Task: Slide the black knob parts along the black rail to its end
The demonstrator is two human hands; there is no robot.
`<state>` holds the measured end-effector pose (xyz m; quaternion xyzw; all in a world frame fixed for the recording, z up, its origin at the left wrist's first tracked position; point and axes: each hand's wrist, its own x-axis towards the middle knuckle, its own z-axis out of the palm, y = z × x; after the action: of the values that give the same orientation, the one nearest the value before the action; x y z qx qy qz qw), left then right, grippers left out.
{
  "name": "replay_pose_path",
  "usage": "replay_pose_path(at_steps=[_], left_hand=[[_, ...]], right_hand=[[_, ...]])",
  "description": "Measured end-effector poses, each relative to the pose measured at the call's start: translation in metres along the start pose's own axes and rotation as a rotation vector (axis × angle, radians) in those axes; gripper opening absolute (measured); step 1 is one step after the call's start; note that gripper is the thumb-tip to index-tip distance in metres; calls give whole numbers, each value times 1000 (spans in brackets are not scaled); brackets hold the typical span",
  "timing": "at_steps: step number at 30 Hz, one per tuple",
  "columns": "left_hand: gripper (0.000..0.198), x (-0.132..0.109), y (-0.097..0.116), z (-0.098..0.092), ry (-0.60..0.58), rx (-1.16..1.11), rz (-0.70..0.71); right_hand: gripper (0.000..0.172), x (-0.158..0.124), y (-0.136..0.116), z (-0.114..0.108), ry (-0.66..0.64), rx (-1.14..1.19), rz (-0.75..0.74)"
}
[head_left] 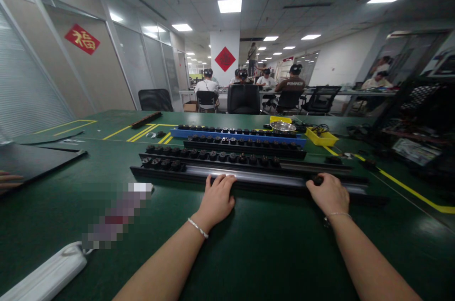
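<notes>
A long black metal channel [249,188] lies across the green table, its inside silvery. Several round black sockets [161,164] sit in a row at its left end. My left hand [217,199] grips the channel's near wall around its middle, fingers bent over the rim and thumb lower down. Further right, my right hand [330,194] is closed at the channel, pinching a small black part [317,179], apparently a socket, mostly hidden by the fingers. Just behind lies a second black channel [316,166], filled with sockets on its left and middle.
Further back lie another black socket strip [249,147] and a blue one [238,136]. A metal bowl [283,126] and a yellow bin [322,137] stand behind right. At left are a dark panel [39,166] and a white strap [50,270]. People [289,84] sit at far tables.
</notes>
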<state>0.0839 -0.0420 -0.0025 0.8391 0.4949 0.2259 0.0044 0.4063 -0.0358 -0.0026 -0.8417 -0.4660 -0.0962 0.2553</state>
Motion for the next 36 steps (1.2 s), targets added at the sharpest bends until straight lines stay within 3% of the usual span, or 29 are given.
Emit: replay_pose_path(at_steps=[11,36], left_hand=[[53,0,1,0,-5,-5,-7],[51,-1,-4,2,31,-21,10]], right_hand=[[51,4,6,-5,-70,10,6],[47,10,19,-14,-57,-18,79]])
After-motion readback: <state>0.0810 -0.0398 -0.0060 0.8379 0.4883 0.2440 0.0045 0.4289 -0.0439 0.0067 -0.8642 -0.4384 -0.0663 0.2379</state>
